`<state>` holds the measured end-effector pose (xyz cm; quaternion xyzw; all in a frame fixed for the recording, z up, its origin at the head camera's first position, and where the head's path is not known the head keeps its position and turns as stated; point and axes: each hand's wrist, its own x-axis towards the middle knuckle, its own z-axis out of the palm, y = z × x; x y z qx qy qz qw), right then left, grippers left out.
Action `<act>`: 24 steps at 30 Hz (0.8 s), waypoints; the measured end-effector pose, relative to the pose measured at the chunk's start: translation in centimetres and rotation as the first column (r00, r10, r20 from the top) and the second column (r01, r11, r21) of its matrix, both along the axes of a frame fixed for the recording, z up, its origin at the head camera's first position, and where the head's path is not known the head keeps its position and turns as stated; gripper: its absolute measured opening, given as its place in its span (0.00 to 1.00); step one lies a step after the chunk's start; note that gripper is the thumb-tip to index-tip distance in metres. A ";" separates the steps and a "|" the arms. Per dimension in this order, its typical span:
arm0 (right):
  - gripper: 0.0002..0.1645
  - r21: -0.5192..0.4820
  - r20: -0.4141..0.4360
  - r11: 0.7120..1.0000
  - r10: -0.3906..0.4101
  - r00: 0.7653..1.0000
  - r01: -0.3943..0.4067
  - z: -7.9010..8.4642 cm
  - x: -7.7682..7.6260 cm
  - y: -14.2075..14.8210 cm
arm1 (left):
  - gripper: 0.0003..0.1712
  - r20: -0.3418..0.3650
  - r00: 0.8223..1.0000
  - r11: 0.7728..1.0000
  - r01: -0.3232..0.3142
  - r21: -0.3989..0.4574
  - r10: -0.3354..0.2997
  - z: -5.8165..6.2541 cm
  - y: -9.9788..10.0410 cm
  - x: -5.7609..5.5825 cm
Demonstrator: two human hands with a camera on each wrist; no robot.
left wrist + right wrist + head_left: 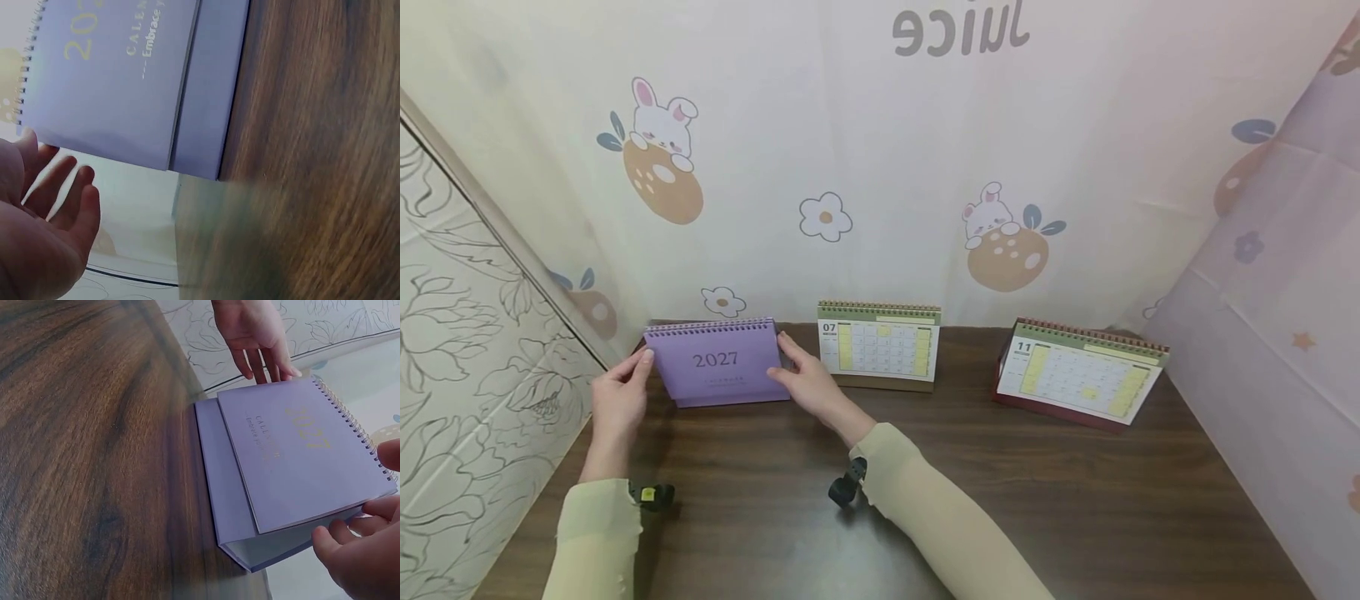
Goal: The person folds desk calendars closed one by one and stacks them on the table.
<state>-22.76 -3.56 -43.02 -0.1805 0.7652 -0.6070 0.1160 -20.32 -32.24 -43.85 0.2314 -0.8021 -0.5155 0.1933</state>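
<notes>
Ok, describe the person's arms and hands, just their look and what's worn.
The left sleeve and right sleeve are plain, pale yellow-green, and end short of the hands. The left cuff device is small and dark with a bright yellow-green patch; the right cuff device, also dark, shows none. The left hand and right hand wear no gloves.

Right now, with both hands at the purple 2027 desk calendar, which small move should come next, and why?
Perhaps the right hand could turn up the front cover of the purple 2027 desk calendar: it shows its cover, while the 07 desk calendar and 11 desk calendar show month pages.
</notes>
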 end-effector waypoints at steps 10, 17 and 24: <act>0.37 0.048 -0.025 0.999 0.008 1.000 -0.007 0.0 -0.1 0.2 | 0.32 -0.008 1.000 0.996 0.000 0.093 0.001 -0.4 -0.2 -0.6; 0.37 0.064 -0.023 0.998 0.027 0.999 -0.026 -0.4 -0.1 0.1 | 0.26 -0.130 0.990 0.860 0.026 0.510 0.048 -1.1 -0.6 -1.1; 0.37 0.082 -0.037 0.996 0.030 0.999 -0.027 -0.5 0.2 -0.1 | 0.21 -0.181 0.983 0.799 0.083 0.596 0.033 -1.1 -0.7 -1.0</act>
